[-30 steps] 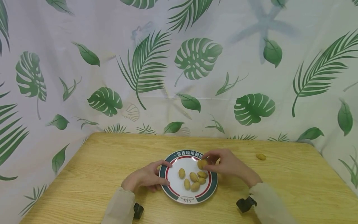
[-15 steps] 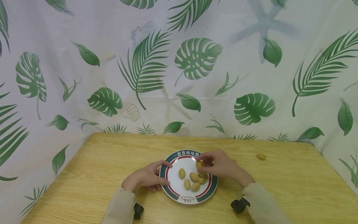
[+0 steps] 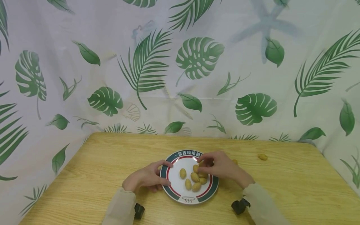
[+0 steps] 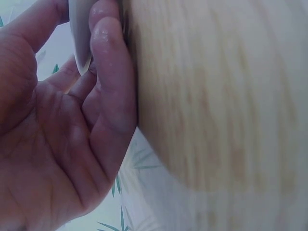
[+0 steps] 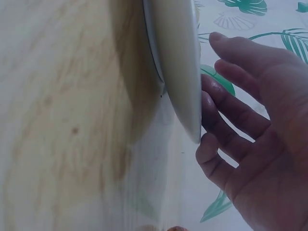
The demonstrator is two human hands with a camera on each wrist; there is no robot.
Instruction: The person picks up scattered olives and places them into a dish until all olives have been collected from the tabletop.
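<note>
A white plate (image 3: 180, 193) with a dark green rim and red ring lies on the wooden table. My left hand (image 3: 147, 178) grips its left rim, thumb on top and other fingers underneath; the left wrist view shows the plate edge (image 4: 81, 38) between them. Several small yellow-brown oval fruits (image 3: 188, 184) rest on the plate. Over its right side is my right hand (image 3: 220, 165), with one oval fruit (image 3: 195, 168) just beside the fingertips. In the right wrist view, the right hand's thumb and fingers are spread apart near the plate's edge (image 5: 180, 72), holding nothing visible.
One oval fruit (image 3: 262, 157) lies on the table (image 3: 281, 175) at the right. Another fruit (image 3: 235, 161) shows partly behind my right hand. A white cloth (image 3: 157, 125) printed with green leaves hangs behind the table and along its sides.
My right hand has moved left over the plate. The oval fruit it held between its fingertips now lies on the plate, let go. My left hand has stayed on the rim.
</note>
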